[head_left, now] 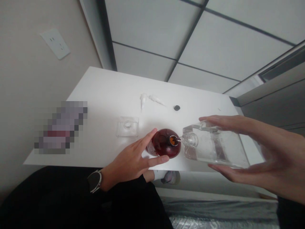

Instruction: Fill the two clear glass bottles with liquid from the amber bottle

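My left hand (137, 156) is wrapped round a dark amber bottle (164, 149), which stands uncapped on the white table near its front edge. My right hand (269, 152) grips a clear, square-sided bottle (221, 146) lying tilted in the air, thumb on one side and fingers on the other. The clear bottle's mouth points left, right at the amber bottle's open neck. A thin clear stream seems to run between the two mouths. Left of the amber bottle lies a clear square piece with a round ring (127, 125).
Behind are two white pump heads (143, 101) and a small black cap (177, 108). A pixelated object (62, 127) lies at the left of the white table (102, 92). A wall socket (56, 44) is at upper left; panelled doors (152, 28) stand behind the table.
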The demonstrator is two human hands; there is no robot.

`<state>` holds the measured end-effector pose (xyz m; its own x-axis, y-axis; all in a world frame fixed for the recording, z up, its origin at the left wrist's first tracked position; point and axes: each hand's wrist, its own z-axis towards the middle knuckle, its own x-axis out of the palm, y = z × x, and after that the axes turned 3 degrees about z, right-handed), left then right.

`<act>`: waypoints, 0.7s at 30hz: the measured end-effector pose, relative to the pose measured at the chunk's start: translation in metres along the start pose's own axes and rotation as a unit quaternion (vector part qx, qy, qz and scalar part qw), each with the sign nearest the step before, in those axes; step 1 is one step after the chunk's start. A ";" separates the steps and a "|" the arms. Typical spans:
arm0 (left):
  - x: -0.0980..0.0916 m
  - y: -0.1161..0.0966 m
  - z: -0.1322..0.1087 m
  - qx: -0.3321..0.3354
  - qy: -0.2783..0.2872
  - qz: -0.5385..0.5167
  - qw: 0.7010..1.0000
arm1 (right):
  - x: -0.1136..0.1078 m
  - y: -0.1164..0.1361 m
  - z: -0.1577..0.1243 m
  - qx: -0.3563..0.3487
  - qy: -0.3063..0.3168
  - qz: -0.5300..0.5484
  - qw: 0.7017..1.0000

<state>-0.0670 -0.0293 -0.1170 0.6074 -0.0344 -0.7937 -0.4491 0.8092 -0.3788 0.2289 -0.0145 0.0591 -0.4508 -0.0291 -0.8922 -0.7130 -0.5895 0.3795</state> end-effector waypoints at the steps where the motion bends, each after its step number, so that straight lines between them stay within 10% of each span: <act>1: 0.000 0.000 0.000 0.002 -0.003 -0.001 1.000 | 0.000 0.000 0.000 0.000 0.000 -0.002 1.000; 21: -0.001 0.001 -0.001 0.003 0.005 -0.009 1.000 | -0.003 0.000 -0.004 0.005 -0.001 -0.027 1.000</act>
<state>-0.0684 -0.0290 -0.1175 0.6083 -0.0542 -0.7919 -0.4350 0.8117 -0.3897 0.2327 -0.0172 0.0611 -0.4123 0.0042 -0.9111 -0.7418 -0.5822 0.3330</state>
